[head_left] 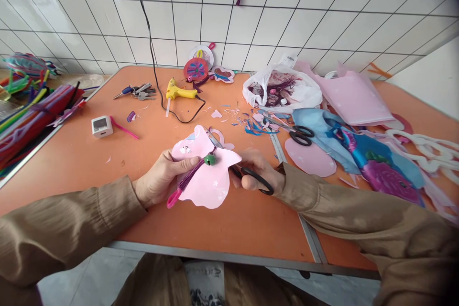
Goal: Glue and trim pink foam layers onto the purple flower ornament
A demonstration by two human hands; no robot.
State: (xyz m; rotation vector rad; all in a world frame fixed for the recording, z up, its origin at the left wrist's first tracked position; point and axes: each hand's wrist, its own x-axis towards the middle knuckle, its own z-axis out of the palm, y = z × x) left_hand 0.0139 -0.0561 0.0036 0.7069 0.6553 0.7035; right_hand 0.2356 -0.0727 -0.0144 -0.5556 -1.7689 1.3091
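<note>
My left hand (161, 177) pinches a pink felt cutout (211, 186) with a wavy outline, thumb on top. Across its face lies a purple tassel (191, 174) with a green bell (210, 159) at one end and a bright pink loop (174, 198) at the other. My right hand (263, 169) is closed round black-handled scissors (263, 181). Their blades pass behind the cutout, and the tips show beyond its upper edge. A pink ring-like scrap (225, 141) lies just behind the cutout.
A yellow glue gun (182, 91) with its cord, keys (141, 92) and a white cube (102, 126) lie at the left. A plastic bag of tassels (283, 91), second scissors (301, 135), a pink oval (310, 158) and blue fabric (319, 129) are at the right. Pipe cleaners (39, 114) lie far left.
</note>
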